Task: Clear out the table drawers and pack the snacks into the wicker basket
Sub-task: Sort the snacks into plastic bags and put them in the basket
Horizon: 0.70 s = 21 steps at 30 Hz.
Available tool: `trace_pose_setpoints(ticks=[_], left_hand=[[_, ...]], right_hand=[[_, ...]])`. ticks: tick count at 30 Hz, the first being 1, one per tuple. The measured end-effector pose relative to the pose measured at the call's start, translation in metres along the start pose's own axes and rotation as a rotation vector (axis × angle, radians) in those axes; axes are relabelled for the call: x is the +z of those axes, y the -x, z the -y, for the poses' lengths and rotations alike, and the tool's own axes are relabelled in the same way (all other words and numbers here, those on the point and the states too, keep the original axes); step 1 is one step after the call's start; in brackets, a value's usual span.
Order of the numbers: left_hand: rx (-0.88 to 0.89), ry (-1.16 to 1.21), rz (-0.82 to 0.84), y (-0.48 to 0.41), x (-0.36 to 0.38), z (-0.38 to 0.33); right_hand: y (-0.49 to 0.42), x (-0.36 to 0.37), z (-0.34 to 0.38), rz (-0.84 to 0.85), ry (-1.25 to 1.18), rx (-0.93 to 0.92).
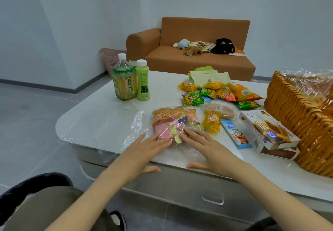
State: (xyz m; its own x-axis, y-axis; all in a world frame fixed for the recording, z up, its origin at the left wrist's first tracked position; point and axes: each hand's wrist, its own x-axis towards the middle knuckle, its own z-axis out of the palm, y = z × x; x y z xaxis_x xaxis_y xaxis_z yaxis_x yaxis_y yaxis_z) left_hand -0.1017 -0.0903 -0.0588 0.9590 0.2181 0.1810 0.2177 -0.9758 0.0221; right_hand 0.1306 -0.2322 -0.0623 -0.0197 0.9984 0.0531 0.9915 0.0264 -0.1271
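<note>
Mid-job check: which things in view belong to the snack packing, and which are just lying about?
Job: wicker basket; clear snack bag under left hand and right hand; loose snack packets; chocolate box; blue sachet; drawer.

Lying about: sofa; plush toys; black bag; pink bin; green paper; possibly the two bottles.

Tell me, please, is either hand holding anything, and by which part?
Nothing is held. The left hand and right hand are open, straight fingers resting on the near end of the snack bundle.
</note>
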Motion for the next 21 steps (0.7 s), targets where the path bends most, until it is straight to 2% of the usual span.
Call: trace_pose_setpoints(ticks=[2,4,6,9,11,13,15,17,19,21], left_hand=[[0.066,-0.152,-0.106,-0.002,0.008,0.004],[0.077,-0.151,-0.145,-0.005,0.014,0.006],[0.047,-0.077,-0.18,-0.006,0.018,0.003],[-0.124,0.214,-0.171,-0.002,0.023,0.001],[-0.156,0.364,-0.199,0.003,0.026,0.004],[-0.114,0.386,-0.23,0.004,0.026,0.007],[-0.062,0.287,-0.248,0.005,0.023,0.008],[-0.041,0.272,-0.258,0.007,0.024,0.01],[-0.102,0.403,-0.215,0.01,0.019,0.013],[-0.202,0.547,-0.201,0.01,0.015,0.018]], right_hand=[[0.001,0.002,-0.004,-0.022,0.07,-0.014],[0.004,0.003,-0.004,-0.038,0.125,-0.021],[0.007,0.004,-0.004,-0.052,0.185,-0.03],[0.01,0.002,-0.006,-0.059,0.239,-0.068],[0.013,0.001,-0.011,-0.053,0.234,-0.084],[0.014,0.002,-0.016,-0.062,0.247,-0.091],[0.014,0.005,-0.018,-0.12,0.256,-0.132],[0.014,0.01,-0.022,-0.166,0.16,-0.14],[0.016,0.003,-0.019,-0.104,-0.164,-0.01],[0.016,-0.003,-0.017,-0.116,-0.482,0.08]])
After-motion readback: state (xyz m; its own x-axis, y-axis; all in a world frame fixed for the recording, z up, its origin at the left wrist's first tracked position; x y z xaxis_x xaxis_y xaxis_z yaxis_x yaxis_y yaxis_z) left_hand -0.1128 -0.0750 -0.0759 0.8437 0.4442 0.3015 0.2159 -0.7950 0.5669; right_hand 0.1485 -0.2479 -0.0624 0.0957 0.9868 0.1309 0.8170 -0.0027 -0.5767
